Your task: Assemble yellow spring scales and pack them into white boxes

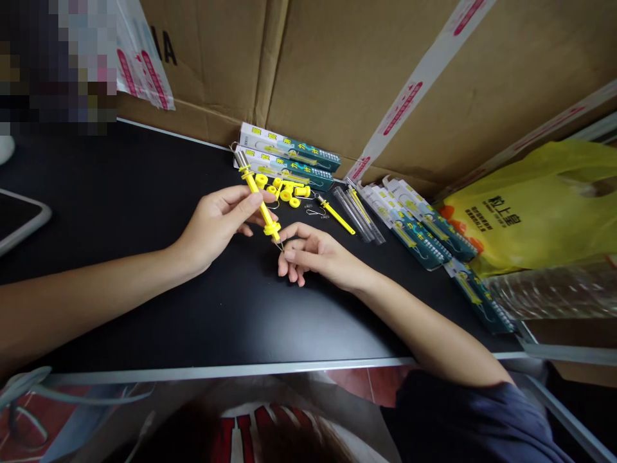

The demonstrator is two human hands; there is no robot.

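My left hand (216, 218) pinches a yellow spring-scale rod (267, 218), tilted, with a metal spring (241, 159) at its upper end. At the rod's lower end, my right hand (318, 254) grips a thin wire hook (280, 245) between thumb and fingers. Just beyond the hands lie several small yellow plastic caps (288, 192), along with wire hooks (315, 212) and tiny springs. Another yellow rod (337, 215) rests to the right of them, beside several clear plastic tubes (354, 215).
Spring-scale boxes (289, 168) are stacked at the back, and more boxes (409, 225) lie on the right. A yellow plastic bag (530, 206) sits at the far right. Large cardboard (337, 71) stands behind the black table (231, 321). A white-edged device (22, 218) lies at left.
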